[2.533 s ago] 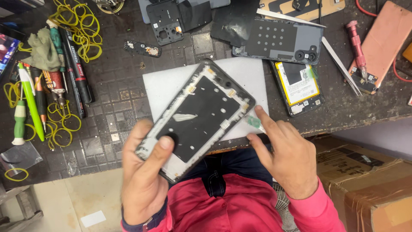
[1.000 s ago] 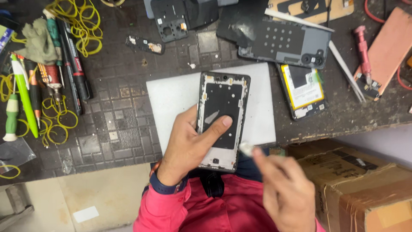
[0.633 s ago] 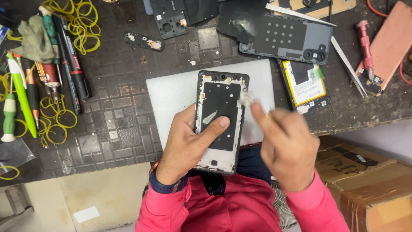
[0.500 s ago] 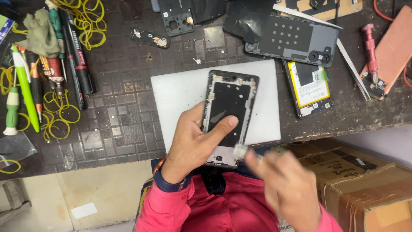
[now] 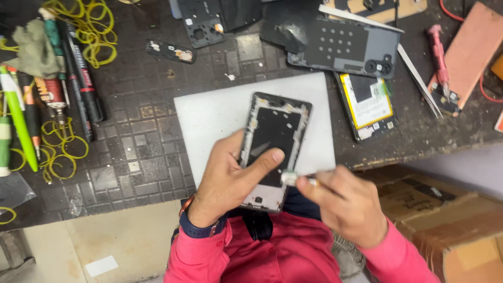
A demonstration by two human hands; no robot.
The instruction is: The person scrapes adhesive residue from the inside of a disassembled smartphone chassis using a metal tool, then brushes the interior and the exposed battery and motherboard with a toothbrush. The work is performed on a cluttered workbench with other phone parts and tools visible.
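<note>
My left hand (image 5: 230,181) holds an opened phone frame (image 5: 275,133) over a white mat (image 5: 209,112), thumb pressed on its dark inner face. The frame lies lengthwise, its lower end near my body. My right hand (image 5: 348,204) pinches a small pale tool (image 5: 290,178) whose tip touches the frame's right edge near the lower end. What the tool is I cannot make out.
A grey back cover (image 5: 346,50), a yellow-labelled battery (image 5: 369,105), tweezers (image 5: 419,81) and a red screwdriver (image 5: 437,52) lie at the back right. Pens (image 5: 78,78), a rag and yellow rubber bands (image 5: 91,26) sit at the left. A cardboard box (image 5: 450,220) stands at the lower right.
The frame went from held diagonally in both hands to gripped by my left hand alone. My right hand picked up a small tool and worked it along the frame's right edge.
</note>
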